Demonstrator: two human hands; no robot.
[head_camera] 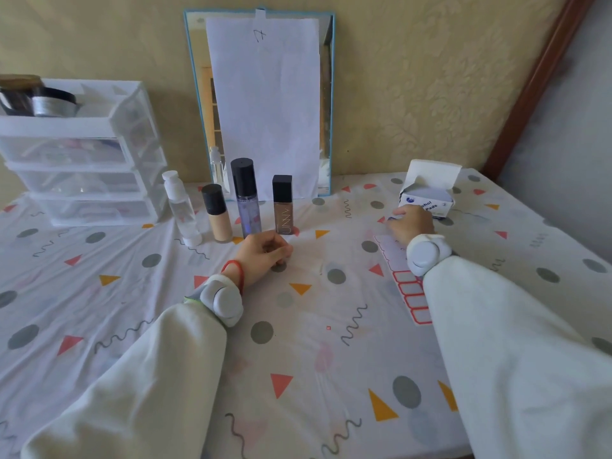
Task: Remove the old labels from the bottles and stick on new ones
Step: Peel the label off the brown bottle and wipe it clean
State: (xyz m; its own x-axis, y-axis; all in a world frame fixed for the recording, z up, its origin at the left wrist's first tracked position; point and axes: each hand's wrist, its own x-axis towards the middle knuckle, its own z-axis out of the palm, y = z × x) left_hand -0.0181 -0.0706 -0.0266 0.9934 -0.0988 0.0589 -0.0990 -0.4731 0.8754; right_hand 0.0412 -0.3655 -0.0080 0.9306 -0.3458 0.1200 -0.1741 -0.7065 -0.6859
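Four bottles stand in a row in front of the mirror: a clear bottle with a white cap (pixel 181 210), a beige bottle with a black cap (pixel 218 220), a tall purple bottle (pixel 246 207) and a brown bottle (pixel 284 213) with printed lettering. Just in front of the brown bottle, my left hand (pixel 265 256) rests on the table with its fingers loosely curled and nothing in it. My right hand (pixel 410 223) lies over the top of a sheet of red-bordered labels (pixel 410 293), beside the box of alcohol pads (pixel 430 200). It pinches a small bluish packet (pixel 391 219).
A white plastic drawer unit (pixel 82 160) with jars on top stands at the back left. A blue-framed mirror (pixel 326 104) covered with paper leans on the wall, with a small clear bottle (pixel 216 167) at its foot. A patterned cloth (pixel 298 359) covers the table.
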